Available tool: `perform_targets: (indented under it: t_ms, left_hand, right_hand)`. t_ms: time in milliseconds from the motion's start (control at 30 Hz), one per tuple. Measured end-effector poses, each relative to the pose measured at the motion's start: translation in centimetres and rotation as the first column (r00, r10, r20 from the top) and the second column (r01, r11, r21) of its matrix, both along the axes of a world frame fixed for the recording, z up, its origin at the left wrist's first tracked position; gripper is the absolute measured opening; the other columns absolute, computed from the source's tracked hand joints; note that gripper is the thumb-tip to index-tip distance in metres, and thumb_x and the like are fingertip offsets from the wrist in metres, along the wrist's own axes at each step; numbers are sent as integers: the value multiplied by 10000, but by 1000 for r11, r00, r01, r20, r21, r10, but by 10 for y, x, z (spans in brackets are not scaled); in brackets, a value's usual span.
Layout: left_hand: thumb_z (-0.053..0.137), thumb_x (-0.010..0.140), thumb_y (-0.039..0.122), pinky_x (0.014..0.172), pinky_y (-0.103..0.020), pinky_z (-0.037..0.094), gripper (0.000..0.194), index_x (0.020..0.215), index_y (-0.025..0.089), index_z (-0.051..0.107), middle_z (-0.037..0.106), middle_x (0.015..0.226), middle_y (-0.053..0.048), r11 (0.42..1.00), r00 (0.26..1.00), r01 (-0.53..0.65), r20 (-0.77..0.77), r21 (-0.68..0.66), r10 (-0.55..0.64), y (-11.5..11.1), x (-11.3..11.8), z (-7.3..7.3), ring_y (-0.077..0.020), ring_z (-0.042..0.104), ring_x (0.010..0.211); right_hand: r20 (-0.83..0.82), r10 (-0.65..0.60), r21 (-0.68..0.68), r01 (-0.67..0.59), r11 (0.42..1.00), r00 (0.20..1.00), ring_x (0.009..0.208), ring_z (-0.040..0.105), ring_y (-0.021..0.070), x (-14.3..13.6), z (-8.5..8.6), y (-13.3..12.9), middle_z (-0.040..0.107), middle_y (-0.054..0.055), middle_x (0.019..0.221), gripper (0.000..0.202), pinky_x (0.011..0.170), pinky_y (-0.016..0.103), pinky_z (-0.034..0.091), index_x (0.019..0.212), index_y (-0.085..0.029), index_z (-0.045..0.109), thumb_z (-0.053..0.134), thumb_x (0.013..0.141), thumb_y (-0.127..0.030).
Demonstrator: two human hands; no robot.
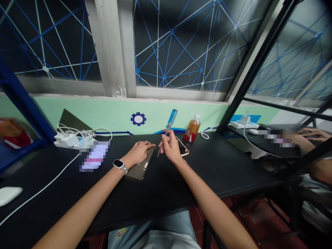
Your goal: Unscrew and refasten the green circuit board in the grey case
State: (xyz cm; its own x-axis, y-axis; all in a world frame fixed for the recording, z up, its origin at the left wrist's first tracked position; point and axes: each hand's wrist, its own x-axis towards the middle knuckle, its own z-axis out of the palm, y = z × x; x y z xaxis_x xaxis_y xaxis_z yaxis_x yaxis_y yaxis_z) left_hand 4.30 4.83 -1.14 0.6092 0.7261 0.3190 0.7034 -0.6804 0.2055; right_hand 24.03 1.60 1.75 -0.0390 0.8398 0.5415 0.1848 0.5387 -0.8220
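Note:
My left hand (pixel 138 153), with a watch (pixel 119 164) on its wrist, lies over a flat, dark grey box-shaped device (pixel 141 171). Its fingers grip the far part of the device and hide that end. Small pale marks show along the device's right side. My right hand (pixel 171 147) is closed around a screwdriver (pixel 172 118) just right of the device. The blue handle points up and away, while the thin metal shaft slants down to a tip near the device's right edge. Partly behind my right hand lies a phone (pixel 184 151) with a light rim.
A bottle of amber drink (pixel 192 129) stands near the wall. At the left are a power strip with white chargers (pixel 68 140), a blurred-out phone-like object (pixel 95 157), a cable and a white mouse (pixel 9 195). Another person's hand (pixel 312 134) shows beyond the black frame (pixel 234 93).

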Motion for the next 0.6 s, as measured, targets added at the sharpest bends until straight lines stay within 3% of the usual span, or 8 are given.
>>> perform_targets:
  t_ms: [100, 233, 400, 500, 600]
  left_hand:
    - [386, 879, 120, 1000, -481, 373, 504, 1302, 284, 604, 636, 1151, -104, 992, 993, -113, -25, 50, 115, -6, 0, 0, -276, 565, 1101]
    - [403, 911, 174, 942, -503, 376, 393, 1196, 258, 660, 624, 1040, -115, 962, 967, -245, -38, 121, 251, -7, -2, -1, -288, 566, 1007]
    - [394, 937, 205, 953, -476, 391, 371, 1191, 237, 662, 615, 1025, -116, 946, 950, -309, -8, 100, 311, 5, -14, -7, -281, 562, 1009]
    - [379, 956, 235, 951, -442, 411, 362, 1202, 232, 645, 620, 1076, -109, 938, 937, -347, 43, 9, 347, 14, -22, -11, -276, 565, 1046]
    - [407, 957, 254, 950, -417, 417, 321, 1179, 243, 639, 634, 1111, -94, 931, 925, -363, 105, -46, 366, 20, -27, -14, -271, 574, 1074]
  right_hand:
    - [32, 20, 34, -21, 999, 999, 407, 559, 94, -5, 5, 3, 647, -38, 676, 394, 445, 197, 457, 1233, -225, 438, 437, 956, -506]
    - [141, 76, 104, -91, 990, 987, 447, 590, 102, -18, 27, 20, 651, -34, 690, 329, 483, 208, 468, 1213, -237, 445, 455, 960, -449]
    - [258, 150, 142, -191, 971, 954, 440, 589, 101, -44, 55, 55, 658, -38, 693, 242, 493, 214, 464, 1132, -240, 439, 467, 952, -400]
    - [305, 181, 103, -222, 970, 935, 433, 582, 108, -57, 54, 67, 656, -39, 697, 192, 488, 223, 465, 1101, -237, 404, 434, 967, -373]
    - [380, 165, 120, -226, 967, 910, 469, 590, 125, -61, 43, 67, 648, -32, 688, 134, 532, 246, 476, 1073, -233, 386, 414, 979, -325]
